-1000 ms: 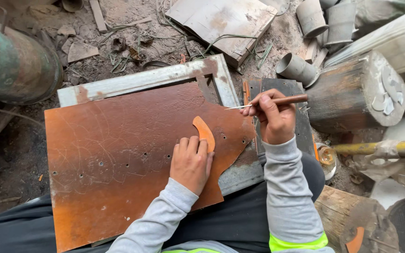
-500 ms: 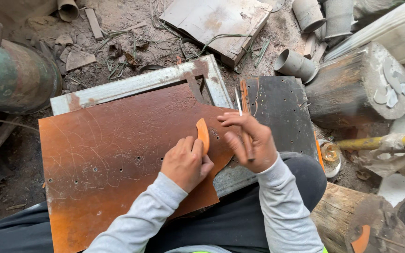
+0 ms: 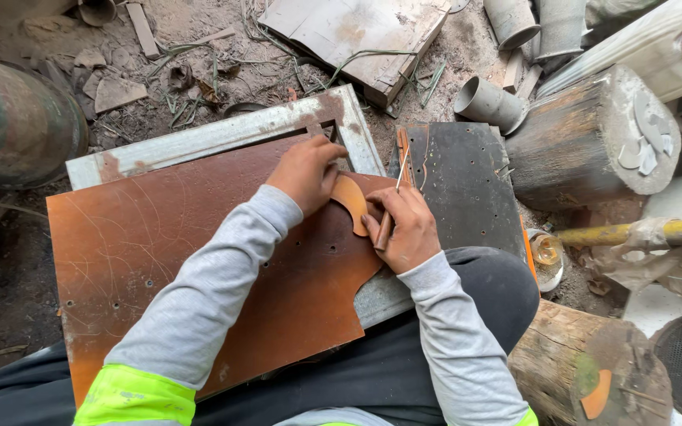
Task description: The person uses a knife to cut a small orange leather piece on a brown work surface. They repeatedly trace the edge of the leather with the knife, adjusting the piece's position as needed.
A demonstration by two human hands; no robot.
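While the left hand [image 3: 307, 170] presses its fingers flat on the orange template [image 3: 351, 202] lying on the rusty sheet [image 3: 199, 260], the right hand [image 3: 404, 229] grips a scriber [image 3: 388, 213] at the template's edge. If that pressure eases, the template could slip and spoil the line. A small tin [image 3: 546, 252] sits beside the knee, contents unclear.

A single head-worn camera looks steeply down from above the person's shoulders, at close range to the lap and the ground just ahead. Both sleeves enter from the bottom edge, with the rusty metal sheet [image 3: 199, 260] filling the centre-left. No second view exists, so no part of the scene is shared.
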